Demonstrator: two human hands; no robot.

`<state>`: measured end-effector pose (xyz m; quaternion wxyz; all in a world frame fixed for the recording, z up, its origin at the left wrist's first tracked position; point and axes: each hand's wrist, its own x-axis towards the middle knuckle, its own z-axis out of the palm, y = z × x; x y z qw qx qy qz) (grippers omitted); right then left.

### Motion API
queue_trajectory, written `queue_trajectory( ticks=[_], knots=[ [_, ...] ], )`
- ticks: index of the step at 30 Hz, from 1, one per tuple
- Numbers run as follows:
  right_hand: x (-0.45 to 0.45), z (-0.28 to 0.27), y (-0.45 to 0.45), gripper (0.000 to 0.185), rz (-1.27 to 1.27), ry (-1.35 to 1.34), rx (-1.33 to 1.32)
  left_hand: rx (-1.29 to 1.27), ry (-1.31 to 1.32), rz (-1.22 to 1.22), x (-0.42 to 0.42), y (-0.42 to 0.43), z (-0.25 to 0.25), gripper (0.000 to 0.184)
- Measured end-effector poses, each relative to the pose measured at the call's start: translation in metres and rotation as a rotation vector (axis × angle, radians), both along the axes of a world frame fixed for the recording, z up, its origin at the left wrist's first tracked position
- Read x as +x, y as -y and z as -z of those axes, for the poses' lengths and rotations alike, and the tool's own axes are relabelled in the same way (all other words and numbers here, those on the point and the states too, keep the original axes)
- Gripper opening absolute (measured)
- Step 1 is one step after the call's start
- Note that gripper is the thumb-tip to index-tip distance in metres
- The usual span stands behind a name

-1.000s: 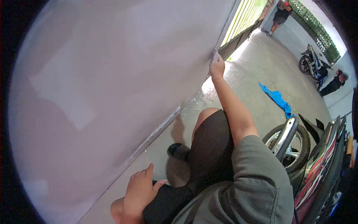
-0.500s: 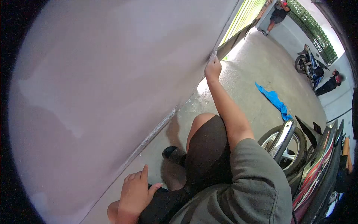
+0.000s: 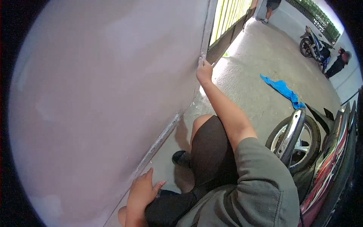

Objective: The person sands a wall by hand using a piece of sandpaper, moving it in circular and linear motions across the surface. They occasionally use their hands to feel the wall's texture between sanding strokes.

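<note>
My right arm reaches out to the far vertical edge of the pale wall (image 3: 109,94). There my right hand (image 3: 204,72) is closed, with greyish-white fingertips pressed at the wall's edge beside the barred gate (image 3: 230,17). Whatever it grips is too small to make out. Low on the left, my left hand (image 3: 141,192) hangs over my bent leg near the foot of the wall. Its index finger and thumb are spread apart, and it holds nothing that I can see.
A blue cloth (image 3: 280,89) lies on the concrete floor (image 3: 242,90). Close on my right stands a motorcycle with its wheel (image 3: 298,143) and exposed wires (image 3: 321,170). Farther back are another motorcycle (image 3: 315,47), a person in dark clothes (image 3: 336,68) and another person's legs (image 3: 267,13).
The view has shifted, so the gate and wall edge appear farther left. My right hand is still at the wall's edge. My left hand keeps its spread pose.
</note>
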<state>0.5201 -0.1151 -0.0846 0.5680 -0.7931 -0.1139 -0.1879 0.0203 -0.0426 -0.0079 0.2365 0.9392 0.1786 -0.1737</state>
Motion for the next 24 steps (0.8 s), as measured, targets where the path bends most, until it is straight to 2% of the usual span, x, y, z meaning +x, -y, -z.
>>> queue_trajectory(
  ticks=[2, 4, 10, 17, 24],
  knots=[
    [0.001, 0.001, -0.003, 0.041, 0.051, 0.075, 0.012, -0.032, 0.022, -0.013, 0.0, 0.001, 0.001, 0.075],
    [0.001, -0.003, -0.002, 0.041, 0.049, -0.019, 0.102, -0.028, 0.023, -0.013, -0.001, 0.003, 0.004, 0.075],
    [0.003, -0.012, -0.005, 0.041, 0.122, -0.034, 0.195, -0.027, -0.007, -0.018, -0.002, 0.002, -0.002, 0.075],
    [-0.001, -0.019, -0.012, 0.046, 0.054, -0.001, 0.121, -0.021, 0.053, -0.002, -0.006, 0.001, -0.007, 0.073],
    [0.005, -0.01, -0.011, 0.044, 0.031, 0.065, 0.171, 0.015, 0.043, 0.001, -0.006, 0.0, -0.009, 0.073]
  ],
)
